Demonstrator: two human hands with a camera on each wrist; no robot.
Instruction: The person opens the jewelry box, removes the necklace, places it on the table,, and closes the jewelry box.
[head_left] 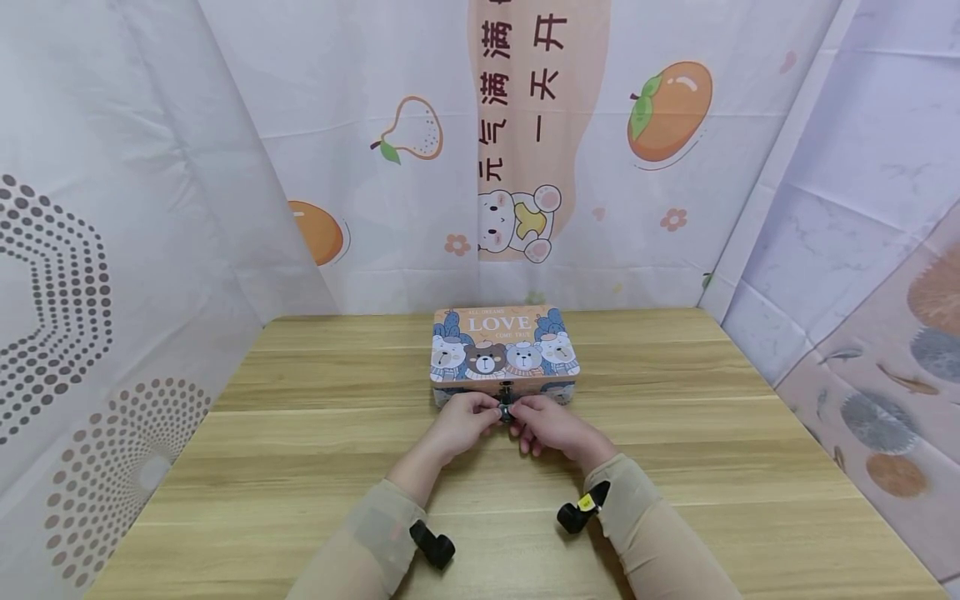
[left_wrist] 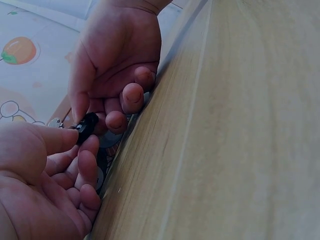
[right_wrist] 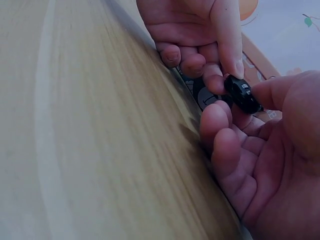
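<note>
A rectangular tin box (head_left: 504,367) with bears and the word LOVE on its lid stands closed at the far middle of the table. At the clasp (head_left: 506,390) on its front is a small black combination padlock (right_wrist: 243,94), with number marks showing in the right wrist view. My left hand (head_left: 461,423) pinches one side of the padlock between thumb and finger. From the other side, my right hand (head_left: 557,427) pinches it too, its remaining fingers loosely curled. Both hands stay close to the box front, and the fingertips partly cover the padlock.
The wooden table (head_left: 337,450) stretches out on both sides of the box and toward me. Behind it hangs a printed curtain (head_left: 337,75), with further patterned cloth at left and right. A small black camera (head_left: 432,546) is strapped to the left wrist, another (head_left: 577,515) to the right.
</note>
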